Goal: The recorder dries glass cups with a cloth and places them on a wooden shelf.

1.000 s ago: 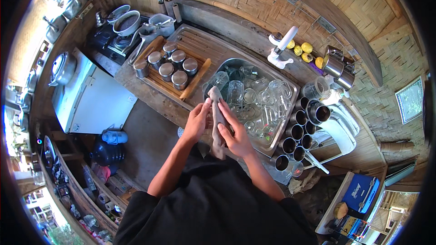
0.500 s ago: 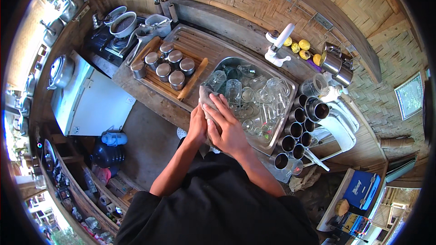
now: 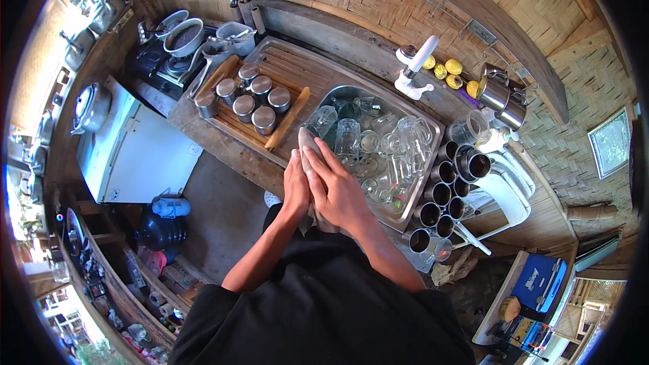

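Observation:
A greyish cloth (image 3: 310, 147) is pressed between my two hands, its top end showing above the fingers and a lower bit hanging near my shirt. My left hand (image 3: 295, 186) lies along its left side with the fingers straight and together. From the other side my right hand (image 3: 334, 189) covers the cloth, its fingers stretched over it. Both hands are at the front edge of a steel sink (image 3: 433, 176), which is full of clear glasses and glass mugs (image 3: 347, 136). Whether anything else is inside the cloth is hidden.
Upturned metal cups (image 3: 263, 119) stand on a wooden tray (image 3: 291, 120) to the left. Dark-mouthed metal cups (image 3: 440, 193) crowd the counter right of the sink. A white faucet (image 3: 414, 71) and yellow fruits (image 3: 453, 67) are behind. A stove with pots (image 3: 184, 37) sits far left.
My left hand's fingers have straightened and lie flatter against the cloth. The hands have shifted slightly against each other, and the cloth stands narrower between them.

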The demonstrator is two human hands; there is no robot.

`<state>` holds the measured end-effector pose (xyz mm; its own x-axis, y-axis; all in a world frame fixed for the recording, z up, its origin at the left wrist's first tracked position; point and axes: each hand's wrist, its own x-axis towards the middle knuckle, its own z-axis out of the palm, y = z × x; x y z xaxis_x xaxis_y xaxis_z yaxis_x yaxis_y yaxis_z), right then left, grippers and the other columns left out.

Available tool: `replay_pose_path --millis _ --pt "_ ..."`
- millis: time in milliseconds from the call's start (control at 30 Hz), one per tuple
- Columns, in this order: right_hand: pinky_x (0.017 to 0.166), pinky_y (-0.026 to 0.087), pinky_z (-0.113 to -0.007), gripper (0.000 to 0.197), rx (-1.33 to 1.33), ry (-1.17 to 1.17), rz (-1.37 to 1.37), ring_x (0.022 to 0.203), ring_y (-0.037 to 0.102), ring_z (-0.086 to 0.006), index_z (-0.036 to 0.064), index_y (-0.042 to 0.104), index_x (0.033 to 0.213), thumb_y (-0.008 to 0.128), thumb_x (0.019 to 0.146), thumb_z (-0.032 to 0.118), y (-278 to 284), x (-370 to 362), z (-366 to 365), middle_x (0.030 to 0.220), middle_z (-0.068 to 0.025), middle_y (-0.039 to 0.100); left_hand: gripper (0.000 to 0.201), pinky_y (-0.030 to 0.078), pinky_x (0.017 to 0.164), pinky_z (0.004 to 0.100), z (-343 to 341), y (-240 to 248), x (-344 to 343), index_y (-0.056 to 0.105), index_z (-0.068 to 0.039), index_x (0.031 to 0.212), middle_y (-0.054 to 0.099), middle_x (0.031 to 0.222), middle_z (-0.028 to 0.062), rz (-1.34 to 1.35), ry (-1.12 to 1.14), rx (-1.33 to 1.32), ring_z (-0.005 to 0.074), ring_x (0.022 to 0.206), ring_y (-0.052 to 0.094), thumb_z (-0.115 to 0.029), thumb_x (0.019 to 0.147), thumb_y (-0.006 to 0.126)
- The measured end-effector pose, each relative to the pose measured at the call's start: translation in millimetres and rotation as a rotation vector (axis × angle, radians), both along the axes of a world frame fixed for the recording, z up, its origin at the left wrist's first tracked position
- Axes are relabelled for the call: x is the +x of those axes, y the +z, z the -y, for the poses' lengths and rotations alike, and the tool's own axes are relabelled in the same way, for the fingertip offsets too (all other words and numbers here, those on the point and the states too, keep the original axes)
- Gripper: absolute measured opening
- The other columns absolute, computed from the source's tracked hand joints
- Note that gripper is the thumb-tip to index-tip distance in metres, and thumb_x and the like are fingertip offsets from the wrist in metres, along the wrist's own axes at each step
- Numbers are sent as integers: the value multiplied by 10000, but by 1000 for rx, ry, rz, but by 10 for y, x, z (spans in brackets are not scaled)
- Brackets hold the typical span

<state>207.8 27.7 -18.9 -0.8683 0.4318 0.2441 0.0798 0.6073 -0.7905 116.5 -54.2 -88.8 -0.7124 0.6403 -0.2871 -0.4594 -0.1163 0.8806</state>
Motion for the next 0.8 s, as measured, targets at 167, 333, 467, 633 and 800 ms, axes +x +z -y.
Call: replay_pose_path --millis 167,333,467,633,800 --pt "1065 453 -462 375 197 54 -114 1295 512 -418 39 632 1297 542 976 210 -93 -18 -27 1433 -221 502 530 550 789 332 -32 89 -36 576 -34 1177 653 1034 112 156 71 87 183 894 644 -458 1091 269" --pt "1058 465 -456 265 237 80 -218 1287 531 -397 17 688 1126 539 970 170 -41 36 -15 1323 -185 600 510 555 784 357 51 -95 -189 584 -46 1187 659 1029 103 125 28 84 201 888 646 -473 1077 329" --pt "1046 474 -460 233 58 157 -386 1200 603 -378 -17 680 979 499 983 130 -128 158 -58 1128 -181 679 549 552 765 383 33 -157 -262 575 -53 1249 664 995 87 621 88 259 227 851 640 -529 1047 388" --pt "941 498 -376 459 -945 -295 -471 1009 644 -234 -49 656 1067 364 1081 305 -292 399 -128 1078 -166 686 592 522 755 342 57 103 -238 522 -37 1358 660 981 79 292 102 174 180 822 619 -523 1060 357" --pt "1019 449 -375 426 -389 -267 -379 1179 611 -282 -45 538 1350 434 1061 249 -124 198 -99 1306 -203 616 609 490 856 301 24 85 -63 460 -22 1430 654 1079 83 25 -10 134 153 947 616 -499 1075 328"
